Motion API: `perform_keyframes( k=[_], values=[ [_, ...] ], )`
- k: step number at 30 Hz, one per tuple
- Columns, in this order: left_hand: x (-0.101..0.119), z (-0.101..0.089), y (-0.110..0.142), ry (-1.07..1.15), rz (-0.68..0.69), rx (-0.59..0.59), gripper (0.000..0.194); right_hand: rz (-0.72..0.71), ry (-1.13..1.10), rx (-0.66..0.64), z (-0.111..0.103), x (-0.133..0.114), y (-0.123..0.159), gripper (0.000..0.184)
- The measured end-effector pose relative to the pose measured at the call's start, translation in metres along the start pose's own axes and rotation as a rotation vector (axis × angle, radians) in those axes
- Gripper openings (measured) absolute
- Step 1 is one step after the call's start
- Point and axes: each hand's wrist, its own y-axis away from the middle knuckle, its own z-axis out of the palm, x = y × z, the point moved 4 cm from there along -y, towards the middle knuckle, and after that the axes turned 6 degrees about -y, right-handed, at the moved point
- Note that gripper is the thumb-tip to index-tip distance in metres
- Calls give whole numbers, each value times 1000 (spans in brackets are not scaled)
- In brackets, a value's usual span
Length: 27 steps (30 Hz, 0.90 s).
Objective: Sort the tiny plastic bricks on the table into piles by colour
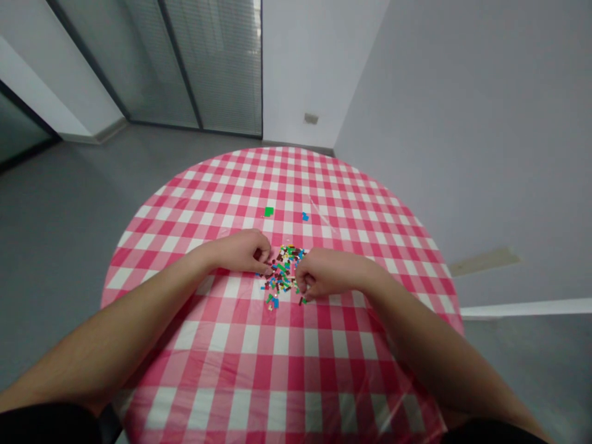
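Two bare hands work at a heap of tiny plastic bricks [282, 275] on a round bench [139, 271] spread with a glossy pink-and-white gingham cloth. Well left of the left grip [238, 251] lies a smooth grey floor [60, 246], and ahead of that grip and farther off stands a glass partition [185, 61] with slatted blinds behind it. The left grip rests on the cloth at the heap's left edge, its fingers curled and drawn close together, fingertips down among the bricks; whether they pinch a piece is too small to tell. To the right of that grip, the heap fills the gap between both hands, a loose scatter of small rectangular pieces in green, blue, red, brown, white and yellow, their hard surfaces catching the light. Ahead of the heap, well beyond both hands, a flat green brick [269, 212] and a smaller blue brick [305, 216] lie apart on the checks. The right grip [328, 275] presses in at the heap's right edge, also curled with its fingertips bunched low against the bricks, and here too no held piece can be made out. Farther right of it rises a plain pale wall [462, 123].
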Motion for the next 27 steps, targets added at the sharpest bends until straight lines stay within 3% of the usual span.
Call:
perform_keyframes(
  k=[6,16,27],
  values=[
    [0,0,0,-7,15,6,32,14,76,22,14,-5,1,8],
    [2,-1,0,-24,25,11,30,5,185,159,13,-21,11,12],
    [-3,2,0,-4,11,5,31,-136,-273,258,-22,11,-8,20]
  ],
)
